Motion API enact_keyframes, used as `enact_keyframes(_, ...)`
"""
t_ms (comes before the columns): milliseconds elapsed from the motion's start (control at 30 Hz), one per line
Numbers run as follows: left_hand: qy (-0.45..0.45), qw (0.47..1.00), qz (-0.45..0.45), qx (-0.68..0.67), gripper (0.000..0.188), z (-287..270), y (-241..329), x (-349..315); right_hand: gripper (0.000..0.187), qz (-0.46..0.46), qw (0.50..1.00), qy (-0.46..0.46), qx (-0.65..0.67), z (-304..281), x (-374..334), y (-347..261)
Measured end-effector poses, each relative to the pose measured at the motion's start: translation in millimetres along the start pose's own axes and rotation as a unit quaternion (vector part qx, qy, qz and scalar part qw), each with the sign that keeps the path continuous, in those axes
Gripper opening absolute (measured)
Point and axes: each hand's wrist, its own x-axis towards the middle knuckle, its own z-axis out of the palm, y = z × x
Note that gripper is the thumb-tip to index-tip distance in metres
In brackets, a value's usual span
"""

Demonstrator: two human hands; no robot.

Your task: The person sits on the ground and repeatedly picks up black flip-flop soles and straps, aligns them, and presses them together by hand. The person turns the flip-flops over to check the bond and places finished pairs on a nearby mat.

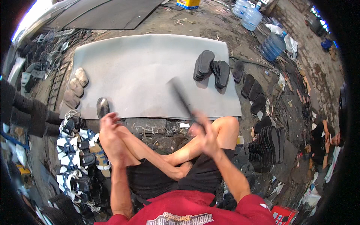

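Note:
My left hand [109, 129], slightly blurred, is closed beside my bent knee. At its fingers is the near end of a dark shoe last [102, 107] with a shiny pale patch, over the near left edge of the pale sheet [142, 75]. My right hand [205, 137] is wrapped round a long dark stick-like tool [182, 100]. The tool slants up and left over the sheet's near edge and is smeared by motion; its exact kind does not show. Several pale shoe lasts [77, 87] lie along the sheet's left side.
Stacked black soles [204, 64] lie on the sheet's right part; more soles [267, 146] stand beyond my right knee. White-and-blue sandals [69, 157] crowd my left side. Clear water jugs [273, 45] stand at the back right. Another person [325, 140] is at the far right.

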Motion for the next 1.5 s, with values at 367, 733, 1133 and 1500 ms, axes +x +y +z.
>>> enact_keyframes(367,-0.032,0.912,-0.009,0.408,0.077,-147,-235,169,0.065,0.119,0.858,0.317,-0.387,-163,255,242)
enact_keyframes(733,0.053,0.834,-0.148,0.529,0.118,-107,-265,147,0.046,0.013,0.891,0.253,-0.376,-136,194,194)
enact_keyframes(1133,-0.058,0.995,-0.055,0.063,0.092,-80,-44,131,0.048,-0.200,0.954,-0.053,-0.217,30,80,-43)
enact_keyframes(1500,-0.445,0.796,0.213,0.351,0.090,-97,56,-47,0.070,-0.406,0.807,-0.291,-0.315,64,-2,-96)
